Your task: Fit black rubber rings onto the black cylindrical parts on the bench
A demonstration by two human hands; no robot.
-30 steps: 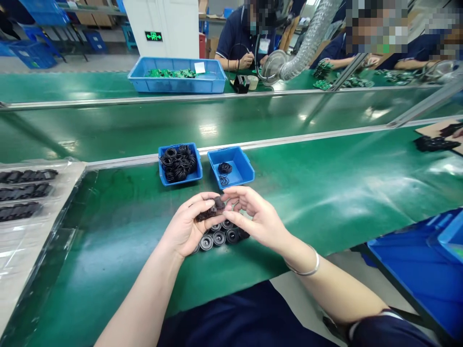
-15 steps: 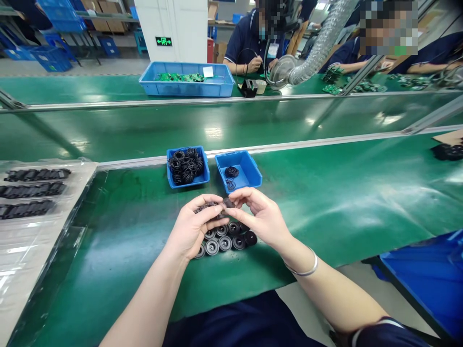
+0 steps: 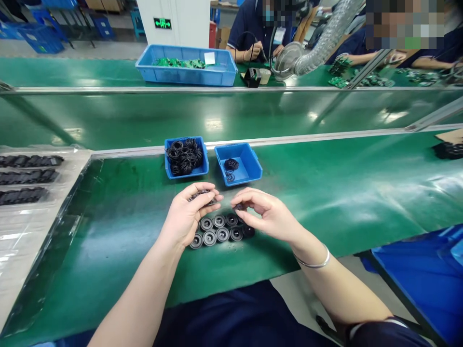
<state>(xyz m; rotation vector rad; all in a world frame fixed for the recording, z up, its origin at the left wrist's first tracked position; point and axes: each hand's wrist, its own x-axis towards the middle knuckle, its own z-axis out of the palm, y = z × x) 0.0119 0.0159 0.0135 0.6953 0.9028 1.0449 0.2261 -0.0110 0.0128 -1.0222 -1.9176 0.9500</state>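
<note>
Landmark: the double row of round black-and-grey ring-faced parts (image 3: 222, 234) on the green work surface (image 3: 119, 270).

Far left of the row: a pale board with clear plastic sheeting (image 3: 18, 246), carrying three lines of small black moulded parts (image 3: 27, 176).

At the row's left end, just above it: the person's left hand (image 3: 183, 214), curled, thumb and fingers gripping a cluster of small dark pieces (image 3: 198, 194). Their exact shape and count cannot be told; the fingers cover much of them.

Behind the row, to its left: a small blue plastic bin (image 3: 185, 176) heaped with looped black rings or cords (image 3: 186, 156). Behind it, slightly right: a second small blue plastic bin (image 3: 251, 166), holding one black coil (image 3: 231, 164) and some loose loops.

Above the row's right end: the right hand (image 3: 269, 215), thumb and fingertips closed on a small dark piece (image 3: 238, 206), partly hidden.

Change: half a second ago the fingertips of both hands meet at a dark piece; now a gap separates them, with dark material on each side. Judgement: a single piece appears parted from the left hand's cluster, so the right hand's load is now independent. Both bins' contents look unchanged.
</note>
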